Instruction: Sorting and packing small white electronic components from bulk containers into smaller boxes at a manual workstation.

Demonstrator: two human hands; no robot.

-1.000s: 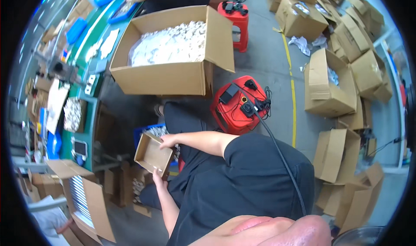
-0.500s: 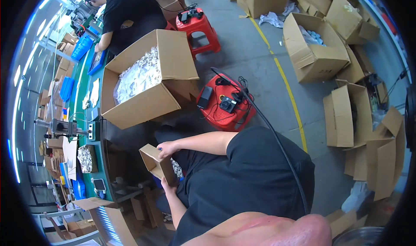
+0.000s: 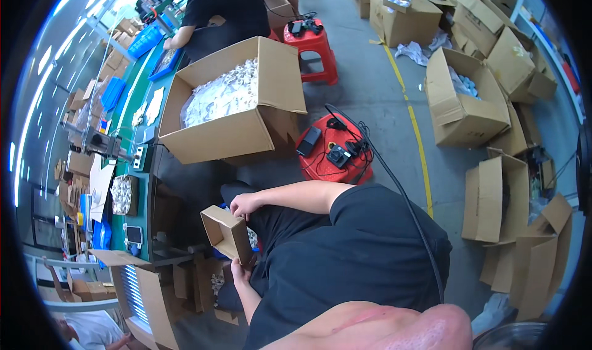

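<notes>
A small open cardboard box [image 3: 233,246] is tilted on its side between my two hands, near my lap, its open side turned to the left. My left hand [image 3: 242,271] is closed on the box's lower end. My right hand [image 3: 246,205] has its bent fingers at the upper end, pressed to the box's edge. Little of the box's inside shows, and no contents can be made out. Partly hidden behind the box, small whitish parts [image 3: 253,238] lie beside my dark trousers.
A large carton [image 3: 216,146] of small white parts stands ahead, left of a red stool [image 3: 327,168] with cabled devices. The green workbench [image 3: 143,217] runs along the left, with a parts-filled box [image 3: 125,195]. A cable [image 3: 394,190] crosses near me. Cartons [image 3: 472,122] line the right; people sit nearby.
The view has turned slightly, so the surroundings sit differently. My hands stay on the small box, with the right fingers slightly shifted along its edge. A person in white now shows at lower left.
</notes>
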